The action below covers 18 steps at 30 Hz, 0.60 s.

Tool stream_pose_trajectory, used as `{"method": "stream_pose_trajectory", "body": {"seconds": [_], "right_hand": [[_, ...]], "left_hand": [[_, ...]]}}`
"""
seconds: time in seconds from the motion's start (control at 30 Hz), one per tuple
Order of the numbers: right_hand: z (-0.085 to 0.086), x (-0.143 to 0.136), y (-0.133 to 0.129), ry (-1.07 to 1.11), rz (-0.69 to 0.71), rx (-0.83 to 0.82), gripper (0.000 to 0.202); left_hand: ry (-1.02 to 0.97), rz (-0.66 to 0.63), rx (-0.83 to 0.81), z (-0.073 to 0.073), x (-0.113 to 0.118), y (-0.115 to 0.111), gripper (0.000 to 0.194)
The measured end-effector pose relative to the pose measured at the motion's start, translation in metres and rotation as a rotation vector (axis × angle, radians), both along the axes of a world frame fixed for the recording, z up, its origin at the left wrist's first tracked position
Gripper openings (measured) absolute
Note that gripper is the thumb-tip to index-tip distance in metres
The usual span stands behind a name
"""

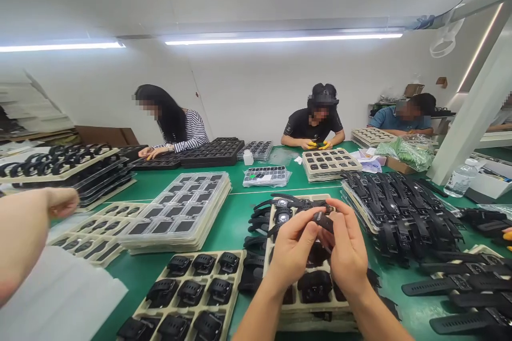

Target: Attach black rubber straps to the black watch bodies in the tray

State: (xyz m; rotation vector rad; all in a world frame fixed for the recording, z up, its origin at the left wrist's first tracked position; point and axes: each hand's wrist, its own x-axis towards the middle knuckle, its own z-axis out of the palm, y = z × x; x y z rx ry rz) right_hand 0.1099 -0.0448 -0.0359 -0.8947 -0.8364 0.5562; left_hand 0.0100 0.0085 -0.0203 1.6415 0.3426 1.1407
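Note:
Both of my hands come together over a stack of cream trays [284, 311] and hold a black smartwatch [323, 220] by its strap. The thumb and fingers of my left hand [292, 248] pinch the near part of the strap. On the other side, my right hand [348, 245] has its fingers closed around the same watch, whose far part is hidden behind them. Below lie more black watches [314, 286] in the tray's compartments. Left of my hands, a cream tray [208, 259] carries rolled-up black watches in its cells.
At far left a co-worker's arm [24, 234] reaches in above white paper [76, 295]. Stacked clear-lidded trays [176, 208] stand left of centre. Straps of watches [400, 213] cover trays at right, near a water bottle [461, 177]. Several people sit across the green table [248, 197].

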Motion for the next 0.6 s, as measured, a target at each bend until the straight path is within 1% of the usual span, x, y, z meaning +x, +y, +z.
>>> {"method": "stream_pose_trajectory", "body": {"seconds": [0.1, 0.23, 0.3, 0.33, 0.4, 0.47, 0.5, 0.6], "right_hand": [[0.003, 0.000, 0.001, -0.001, 0.032, -0.049, 0.038], [0.004, 0.003, 0.001, -0.060, -0.012, -0.023, 0.037], [0.007, 0.008, 0.000, -0.111, -0.010, -0.011, 0.039], [0.009, 0.012, -0.001, -0.146, 0.017, -0.011, 0.039], [0.015, 0.023, -0.003, -0.221, 0.116, -0.027, 0.034], [0.022, 0.035, -0.005, -0.280, 0.218, -0.037, 0.025], [0.024, 0.039, -0.006, -0.288, 0.243, -0.035, 0.021], [0.029, 0.041, -0.008, -0.180, 0.209, -0.015, 0.026]], "left_hand": [[-0.010, -0.032, 0.004, 0.001, 0.002, 0.001, 0.046], [0.054, -0.003, 0.124, 0.006, 0.005, -0.004, 0.043], [0.098, -0.006, 0.143, 0.008, 0.004, -0.005, 0.043], [0.105, -0.010, 0.127, 0.009, 0.003, -0.005, 0.043], [0.096, -0.041, 0.056, 0.010, 0.000, -0.004, 0.046], [0.114, -0.107, -0.020, 0.010, -0.002, -0.002, 0.051], [0.136, -0.148, -0.057, 0.011, -0.003, 0.000, 0.053], [0.169, -0.221, -0.190, 0.012, -0.002, 0.001, 0.056]]}}
